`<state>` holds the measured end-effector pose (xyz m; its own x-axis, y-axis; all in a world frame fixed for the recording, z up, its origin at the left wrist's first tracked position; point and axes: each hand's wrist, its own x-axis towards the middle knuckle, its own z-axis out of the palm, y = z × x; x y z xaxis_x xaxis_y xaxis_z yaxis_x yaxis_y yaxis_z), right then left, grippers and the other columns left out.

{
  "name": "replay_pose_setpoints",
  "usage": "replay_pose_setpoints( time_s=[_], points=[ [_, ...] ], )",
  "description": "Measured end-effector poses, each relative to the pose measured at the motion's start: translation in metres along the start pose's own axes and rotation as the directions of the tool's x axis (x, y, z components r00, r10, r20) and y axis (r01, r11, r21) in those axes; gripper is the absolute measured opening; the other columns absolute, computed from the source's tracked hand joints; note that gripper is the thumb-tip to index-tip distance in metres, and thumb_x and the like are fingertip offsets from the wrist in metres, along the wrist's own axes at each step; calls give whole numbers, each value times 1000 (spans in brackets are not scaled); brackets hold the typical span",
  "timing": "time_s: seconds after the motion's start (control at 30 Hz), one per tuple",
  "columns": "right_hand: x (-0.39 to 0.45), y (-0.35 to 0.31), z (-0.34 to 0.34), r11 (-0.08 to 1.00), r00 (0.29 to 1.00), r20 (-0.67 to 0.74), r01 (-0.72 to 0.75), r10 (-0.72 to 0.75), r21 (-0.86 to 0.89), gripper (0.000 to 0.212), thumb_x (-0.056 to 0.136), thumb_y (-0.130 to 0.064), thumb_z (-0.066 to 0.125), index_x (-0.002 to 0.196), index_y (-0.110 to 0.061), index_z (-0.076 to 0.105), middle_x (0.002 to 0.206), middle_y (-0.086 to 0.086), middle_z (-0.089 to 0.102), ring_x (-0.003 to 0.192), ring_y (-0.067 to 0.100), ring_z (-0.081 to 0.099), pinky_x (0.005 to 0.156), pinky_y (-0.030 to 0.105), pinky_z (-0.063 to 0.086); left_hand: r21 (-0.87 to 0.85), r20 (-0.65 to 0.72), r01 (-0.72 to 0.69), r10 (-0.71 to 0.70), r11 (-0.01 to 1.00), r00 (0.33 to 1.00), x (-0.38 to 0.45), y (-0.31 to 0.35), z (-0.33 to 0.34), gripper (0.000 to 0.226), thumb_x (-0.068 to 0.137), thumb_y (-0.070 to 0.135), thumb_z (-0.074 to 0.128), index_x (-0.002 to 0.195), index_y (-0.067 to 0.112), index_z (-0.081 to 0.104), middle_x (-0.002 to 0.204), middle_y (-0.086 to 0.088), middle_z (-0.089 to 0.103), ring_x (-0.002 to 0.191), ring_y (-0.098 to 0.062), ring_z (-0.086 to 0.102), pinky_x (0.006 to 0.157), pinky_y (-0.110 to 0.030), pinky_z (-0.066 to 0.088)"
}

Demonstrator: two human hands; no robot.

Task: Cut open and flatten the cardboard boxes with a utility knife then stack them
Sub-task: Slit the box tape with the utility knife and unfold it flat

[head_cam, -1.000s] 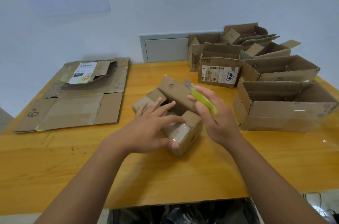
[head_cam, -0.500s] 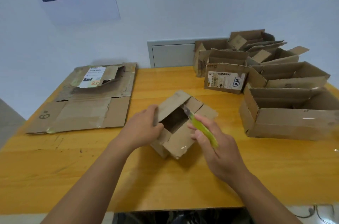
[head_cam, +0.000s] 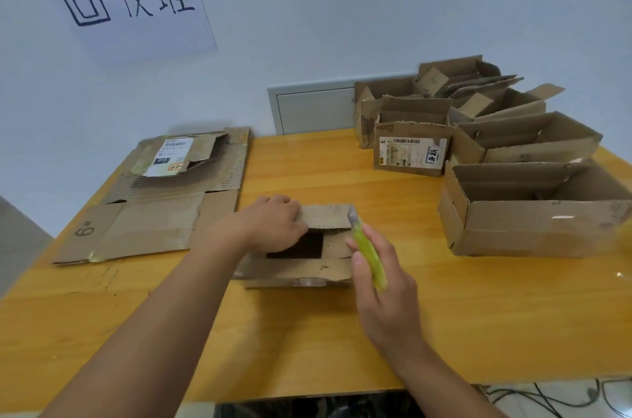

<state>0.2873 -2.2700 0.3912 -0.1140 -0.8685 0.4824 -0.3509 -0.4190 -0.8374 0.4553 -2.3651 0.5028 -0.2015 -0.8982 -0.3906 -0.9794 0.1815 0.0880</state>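
Showing the small cardboard box (head_cam: 301, 257) at the counter's (head_cam: 478, 315) middle, top open, with the left hand (head_cam: 273, 222) curled over its far flap and the right hand (head_cam: 379, 284) wrapped around a yellow-green utility knife (head_cam: 367, 251), blade end at the box's right corner. The board looks light and thin, stiff across panels yet creasing readily at folds, so it would likely slide unless pinned by a flap or wall away from the blade. A flattened stack (head_cam: 154, 205) lies left; uncut boxes (head_cam: 513, 157) stand right
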Motion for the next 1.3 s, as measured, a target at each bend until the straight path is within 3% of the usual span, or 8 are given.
replay_pose_setpoints(
  time_s=[0.1, 0.23, 0.4, 0.57, 0.7, 0.83, 0.97, 1.3],
  points=[
    [-9, -13, 13, 975, 993, -30, -103, 111, 196, 38, 99, -40, 46, 132, -57, 43, 118, -21, 68, 75, 0, 65, 62, 19, 53, -19, -114, 28, -30, 999, 993, 9, 13, 21, 49, 102, 39, 25, 136, 7, 39, 146, -15, 38, 139, -37, 28, 116, -46, 21],
    [-2, -15, -3, 874, 955, -63, -236, 289, 425, 33, 98, -38, 52, 131, -38, 48, 116, -14, 71, 106, 11, 69, 86, 36, 59, -157, -332, -81, 24, 984, 943, 5, 18, 47, 51, 99, 33, 34, 149, 23, 28, 158, -2, 28, 151, -25, 6, 122, -46, -1],
    [26, -7, -39, 845, 925, -61, -314, 375, 434, 32, 89, -38, 56, 118, -24, 58, 103, -13, 75, 92, 15, 73, 77, 30, 59, -115, -456, -224, 149, 968, 878, -1, 14, 54, 41, 93, 28, 48, 133, 32, 41, 152, 10, 36, 150, -15, 11, 122, -39, -4],
    [48, -4, -48, 801, 884, 7, -426, 467, 419, 45, 99, -32, 54, 67, -3, 67, 66, 13, 70, 58, 21, 65, 53, 25, 50, -102, -521, -273, 183, 956, 834, 1, 8, 57, 39, 99, 32, 49, 138, 36, 48, 152, 14, 39, 149, -11, 15, 120, -34, -5],
    [59, -4, -41, 727, 835, 174, -542, 522, 420, 30, 101, -21, 54, 82, -1, 67, 61, 13, 65, 51, 20, 57, 48, 25, 44, -87, -565, -273, 178, 958, 805, 0, 5, 62, 45, 96, 45, 40, 140, 37, 50, 148, 15, 44, 146, -9, 22, 120, -35, 3],
    [65, -3, -28, 693, 786, 255, -617, 563, 372, 23, 100, -15, 52, 95, 4, 65, 58, 11, 63, 49, 21, 52, 46, 25, 41, -94, -576, -278, 176, 956, 798, -2, 6, 64, 41, 102, 34, 47, 143, 34, 47, 150, 15, 41, 144, -5, 26, 118, -29, 4],
    [71, 1, -20, 662, 751, 225, -656, 621, 363, 26, 99, -16, 53, 88, 5, 64, 55, 10, 62, 46, 19, 50, 44, 23, 38, -114, -568, -301, 186, 947, 801, 2, 5, 64, 41, 103, 31, 47, 144, 35, 46, 153, 14, 39, 146, -6, 23, 113, -22, 4],
    [79, 8, -12, 677, 752, 108, -638, 650, 367, 27, 98, -16, 54, 81, 4, 62, 52, 10, 59, 44, 17, 49, 44, 24, 39, -137, -556, -301, 178, 944, 812, 6, 5, 64, 40, 103, 32, 44, 142, 41, 46, 153, 17, 38, 147, -5, 21, 115, -28, 7]
  ],
)
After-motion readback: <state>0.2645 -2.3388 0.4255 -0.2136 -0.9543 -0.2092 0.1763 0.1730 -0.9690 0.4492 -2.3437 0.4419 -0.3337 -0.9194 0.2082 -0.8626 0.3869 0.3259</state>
